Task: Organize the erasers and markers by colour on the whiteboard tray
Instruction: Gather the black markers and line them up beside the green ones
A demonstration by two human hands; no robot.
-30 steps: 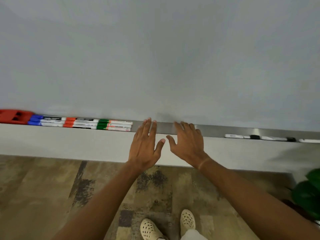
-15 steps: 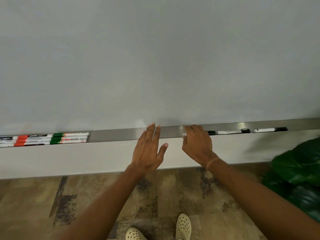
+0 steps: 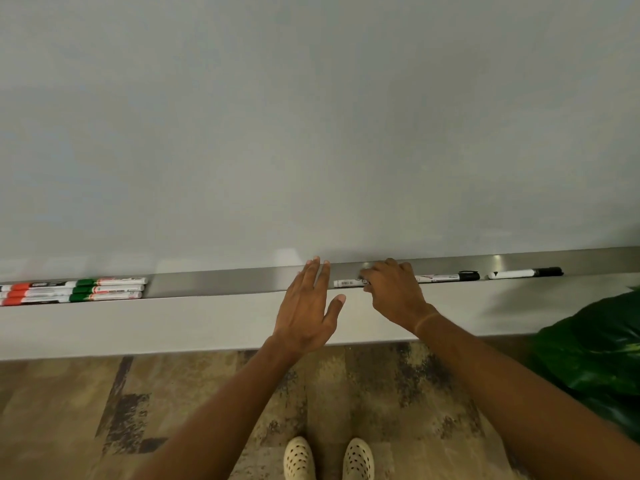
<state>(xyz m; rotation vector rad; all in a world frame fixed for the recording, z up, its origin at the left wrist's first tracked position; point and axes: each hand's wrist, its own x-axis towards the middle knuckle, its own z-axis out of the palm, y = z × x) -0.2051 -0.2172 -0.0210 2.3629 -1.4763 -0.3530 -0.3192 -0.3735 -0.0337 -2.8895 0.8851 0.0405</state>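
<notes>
Along the foot of the whiteboard runs the metal tray (image 3: 225, 283). At its left end lie green-capped markers (image 3: 107, 289) in a stack, with red-capped markers (image 3: 20, 294) end to end beside them. My right hand (image 3: 394, 294) rests in the tray, its fingers curled over a white-barrelled marker (image 3: 346, 283); only that marker's left end shows. Two black-capped markers (image 3: 446, 277) (image 3: 523, 273) lie further right. My left hand (image 3: 308, 306) hovers flat and open at the tray's front edge, holding nothing.
A white ledge (image 3: 173, 323) juts out below the tray. A large green plant (image 3: 588, 355) stands at the lower right, close to my right forearm. Patterned carpet and my two shoes (image 3: 329, 459) are below.
The view has swung right, so the red eraser and blue markers left the frame. My right hand went from flat on the tray to curled over the white-barrelled marker.
</notes>
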